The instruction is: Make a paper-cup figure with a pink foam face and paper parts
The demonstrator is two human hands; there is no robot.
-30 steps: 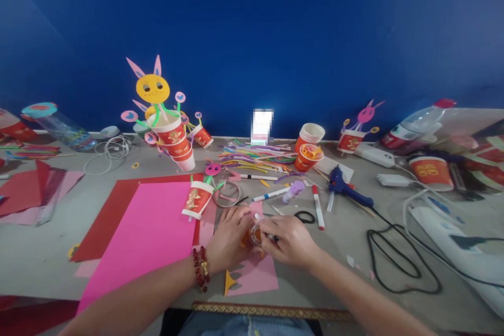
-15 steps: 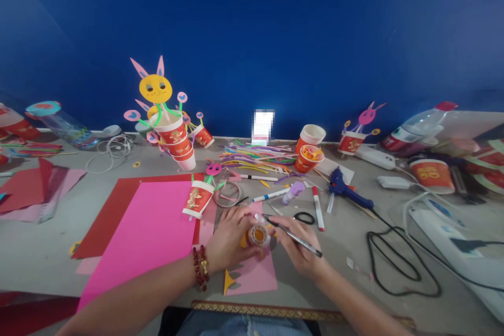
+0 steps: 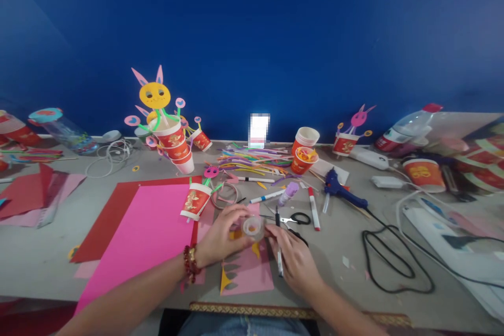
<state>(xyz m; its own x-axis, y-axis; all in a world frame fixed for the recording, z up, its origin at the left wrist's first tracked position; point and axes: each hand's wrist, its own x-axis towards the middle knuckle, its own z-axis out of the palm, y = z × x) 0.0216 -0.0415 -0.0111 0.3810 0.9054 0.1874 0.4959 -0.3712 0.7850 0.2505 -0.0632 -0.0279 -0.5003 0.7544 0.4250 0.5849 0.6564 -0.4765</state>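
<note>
My left hand (image 3: 220, 236), with a red bead bracelet (image 3: 191, 264) at the wrist, grips a clear roll of tape (image 3: 258, 232) between thumb and fingers. At the roll's right side are the fingertips of my right hand (image 3: 295, 260). A black and clear pen (image 3: 280, 263) is held in that hand, pointing nearly straight away from me. Below the roll lies a light pink sheet (image 3: 258, 278) with yellow cut pieces (image 3: 225, 281) on it. Black-handled scissors (image 3: 302, 218) lie just beyond my right hand, partly covered by it.
A bright pink sheet (image 3: 142, 236) and a red cup figure (image 3: 197, 200) are on the left. Markers (image 3: 314, 209), a purple glue stick (image 3: 289, 193) and coloured pipe cleaners (image 3: 252, 160) lie beyond. A blue glue gun (image 3: 342, 190) with its cord and a power strip (image 3: 444, 241) are right.
The pen has swung from a slant to nearly straight, and my right hand has shifted left and nearer to me. The tape roll has turned and moved slightly up. More of the scissors shows.
</note>
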